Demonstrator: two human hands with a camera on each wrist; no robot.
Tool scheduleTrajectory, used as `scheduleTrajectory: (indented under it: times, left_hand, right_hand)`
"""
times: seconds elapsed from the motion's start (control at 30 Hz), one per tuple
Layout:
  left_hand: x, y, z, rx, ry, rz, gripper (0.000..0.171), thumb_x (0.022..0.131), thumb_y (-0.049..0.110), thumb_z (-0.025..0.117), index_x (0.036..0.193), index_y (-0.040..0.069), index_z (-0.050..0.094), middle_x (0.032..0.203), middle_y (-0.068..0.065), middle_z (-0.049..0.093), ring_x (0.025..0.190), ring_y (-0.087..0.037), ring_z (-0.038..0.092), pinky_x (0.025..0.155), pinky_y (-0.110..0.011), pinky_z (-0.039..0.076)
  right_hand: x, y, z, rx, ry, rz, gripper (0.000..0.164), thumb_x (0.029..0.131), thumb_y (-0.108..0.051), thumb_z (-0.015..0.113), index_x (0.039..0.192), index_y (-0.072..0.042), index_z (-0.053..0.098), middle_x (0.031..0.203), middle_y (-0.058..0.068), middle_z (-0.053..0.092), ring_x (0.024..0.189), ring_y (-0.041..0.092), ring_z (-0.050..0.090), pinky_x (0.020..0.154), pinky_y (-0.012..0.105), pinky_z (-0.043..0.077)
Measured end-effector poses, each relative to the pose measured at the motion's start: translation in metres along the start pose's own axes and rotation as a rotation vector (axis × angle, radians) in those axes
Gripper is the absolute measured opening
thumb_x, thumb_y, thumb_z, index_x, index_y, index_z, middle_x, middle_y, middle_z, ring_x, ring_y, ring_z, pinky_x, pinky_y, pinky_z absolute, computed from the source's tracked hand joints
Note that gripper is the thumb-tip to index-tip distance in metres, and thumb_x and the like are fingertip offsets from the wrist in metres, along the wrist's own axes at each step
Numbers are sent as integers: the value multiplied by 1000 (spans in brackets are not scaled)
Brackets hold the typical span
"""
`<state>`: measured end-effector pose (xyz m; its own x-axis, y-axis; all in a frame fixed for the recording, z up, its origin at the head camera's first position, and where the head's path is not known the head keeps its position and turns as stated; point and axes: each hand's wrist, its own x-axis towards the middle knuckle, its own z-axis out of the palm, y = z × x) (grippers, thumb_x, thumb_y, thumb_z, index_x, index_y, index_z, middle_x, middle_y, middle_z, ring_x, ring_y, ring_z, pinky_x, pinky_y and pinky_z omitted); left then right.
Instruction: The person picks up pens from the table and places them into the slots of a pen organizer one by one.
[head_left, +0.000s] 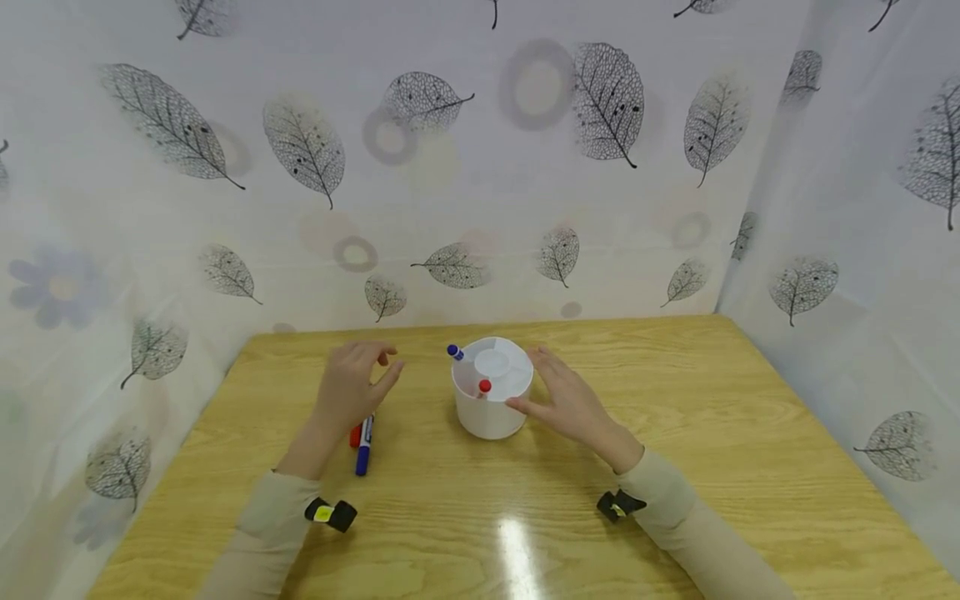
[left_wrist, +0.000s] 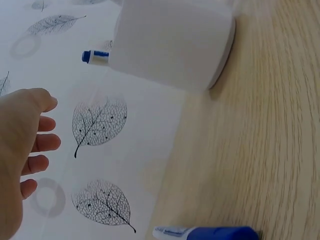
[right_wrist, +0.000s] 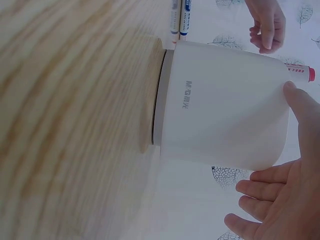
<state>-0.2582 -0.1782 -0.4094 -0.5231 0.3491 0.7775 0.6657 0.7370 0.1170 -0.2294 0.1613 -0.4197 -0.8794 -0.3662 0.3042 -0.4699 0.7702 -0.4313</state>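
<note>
A white round pen holder (head_left: 491, 418) with inner compartments stands upright on the table. Leaning out of its left side is a blue-capped marker (head_left: 455, 352), and a red-capped marker (head_left: 484, 387) stands at its front. My right hand (head_left: 567, 402) touches the holder's right side, thumb near the rim and fingers spread fairly straight. Left of the holder, my left hand (head_left: 351, 379) hovers with loosely bent fingers and holds nothing. Just below it lie a blue marker (head_left: 363, 454) and a red marker (head_left: 355, 436), side by side and partly hidden by that hand.
The wooden table (head_left: 675, 392) meets a leaf-patterned curtain (head_left: 465, 183) at the back, with more of this cloth along both sides. A bright reflection shows on the tabletop near the front. Each wrist wears a black strap-on device (head_left: 341, 515).
</note>
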Motion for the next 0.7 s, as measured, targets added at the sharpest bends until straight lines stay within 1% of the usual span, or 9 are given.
scheduleTrajectory:
  times: [0.1,0.23,0.47,0.53,0.7]
  left_hand:
    - [-8,-12,-1,32,-12,-19,21,81,20,72,94,5,67,77,-8,66,77,-29,62,71,-47,46]
    - [-17,-23,-2,65,-47,-73,22,82,22,73,95,5,66,80,-9,67,80,-30,61,71,-46,45]
    - [-28,-39,-3,131,-177,-231,24,86,29,72,96,7,65,91,-9,68,94,-31,60,76,-46,42]
    - [-32,-44,-1,148,-205,-261,24,87,30,71,96,8,65,91,-9,68,96,-31,60,76,-46,42]
    - [-38,-56,2,167,-244,-306,25,88,32,70,94,8,63,88,-9,66,94,-32,60,75,-45,39]
  right_hand:
    - [0,0,-1,2,-9,8,84,84,-51,70,149,-9,37,152,16,41,146,36,30,112,58,31]
    - [0,0,-1,3,-15,11,84,84,-51,69,149,-9,37,152,16,41,146,35,29,112,58,31]
    - [1,-1,-2,0,-24,32,86,84,-52,69,150,-8,36,153,16,39,146,36,30,112,58,31]
    - [1,-1,-2,1,-32,42,86,84,-52,69,150,-9,35,154,16,38,146,35,29,112,58,31]
    - [1,-1,-1,2,-32,39,86,84,-52,69,150,-9,35,154,16,38,147,36,28,112,59,31]
